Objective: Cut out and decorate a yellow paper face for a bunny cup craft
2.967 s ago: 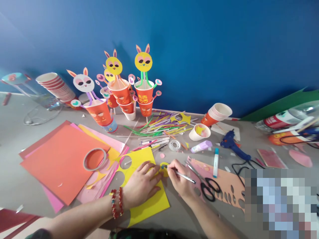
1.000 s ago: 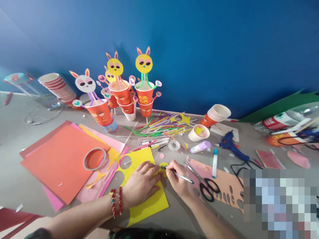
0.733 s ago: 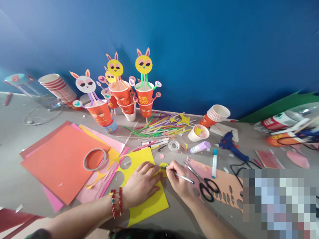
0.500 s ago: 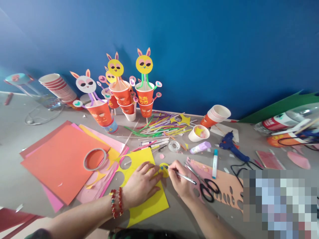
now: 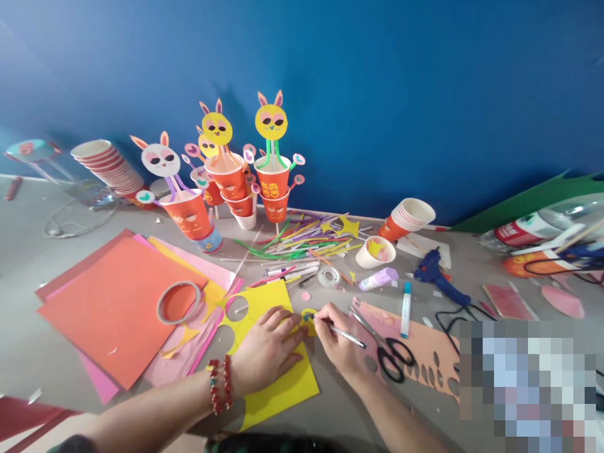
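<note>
My left hand [image 5: 268, 343] lies flat on a yellow paper sheet [image 5: 283, 387] with round cut-outs, its fingertips at the left edge of a small yellow paper disc [image 5: 310, 327]. Teal marks show on the disc. In my right hand [image 5: 337, 340] is a slim pen [image 5: 348, 336], its tip on or just over the disc; the fingers partly cover the disc's right side. Black-handled scissors [image 5: 394, 358] lie to the right of that hand, across a peach paper sheet [image 5: 419, 346] with cut-outs.
Rabbit-faced paper cup figures [image 5: 184, 214] stand along the blue wall. Orange paper [image 5: 108, 308] carries a tape roll [image 5: 160, 308]. Coloured sticks [image 5: 302, 239], a white cup [image 5: 363, 257] of scraps, a glue stick [image 5: 379, 279], a teal-capped marker [image 5: 406, 314] and a blue glue gun [image 5: 436, 277] lie beyond my hands.
The pen in my right hand has shifted slightly left over the yellow disc. My left hand stays in place; the whole view has drifted a little.
</note>
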Tool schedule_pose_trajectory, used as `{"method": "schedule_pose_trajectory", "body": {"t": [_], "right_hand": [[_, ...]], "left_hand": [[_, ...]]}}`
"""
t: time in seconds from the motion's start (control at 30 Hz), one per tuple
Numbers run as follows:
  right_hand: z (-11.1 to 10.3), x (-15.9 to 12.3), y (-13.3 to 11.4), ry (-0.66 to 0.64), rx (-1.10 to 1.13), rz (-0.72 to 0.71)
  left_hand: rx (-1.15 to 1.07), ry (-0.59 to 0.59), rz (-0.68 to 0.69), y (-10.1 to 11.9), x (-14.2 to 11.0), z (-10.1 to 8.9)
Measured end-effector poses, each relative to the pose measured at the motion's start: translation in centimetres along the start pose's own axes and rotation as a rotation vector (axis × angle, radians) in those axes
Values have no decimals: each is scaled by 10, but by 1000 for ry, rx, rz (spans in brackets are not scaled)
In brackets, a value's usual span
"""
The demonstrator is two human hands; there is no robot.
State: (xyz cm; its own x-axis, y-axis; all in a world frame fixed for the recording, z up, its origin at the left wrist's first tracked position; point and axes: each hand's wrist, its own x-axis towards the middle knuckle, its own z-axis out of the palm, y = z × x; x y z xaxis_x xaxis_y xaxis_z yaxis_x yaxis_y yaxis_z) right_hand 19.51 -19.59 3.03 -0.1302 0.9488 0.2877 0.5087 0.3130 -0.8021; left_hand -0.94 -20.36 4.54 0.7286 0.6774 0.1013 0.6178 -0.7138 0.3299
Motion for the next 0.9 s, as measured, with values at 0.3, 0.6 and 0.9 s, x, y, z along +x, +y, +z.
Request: {"method": "schedule_pose_trajectory", "body": {"t": [0.3, 0.6, 0.9], "right_hand": [[2, -3, 5, -8, -18, 3], [1, -1, 3, -7, -34, -6], [1, 0, 3, -12, -32, 4]], "left_hand": [[-4, -5, -4, 0, 0, 1], [-4, -5, -6, 0, 0, -1], [-4, 7, -1, 0, 0, -1]]}}
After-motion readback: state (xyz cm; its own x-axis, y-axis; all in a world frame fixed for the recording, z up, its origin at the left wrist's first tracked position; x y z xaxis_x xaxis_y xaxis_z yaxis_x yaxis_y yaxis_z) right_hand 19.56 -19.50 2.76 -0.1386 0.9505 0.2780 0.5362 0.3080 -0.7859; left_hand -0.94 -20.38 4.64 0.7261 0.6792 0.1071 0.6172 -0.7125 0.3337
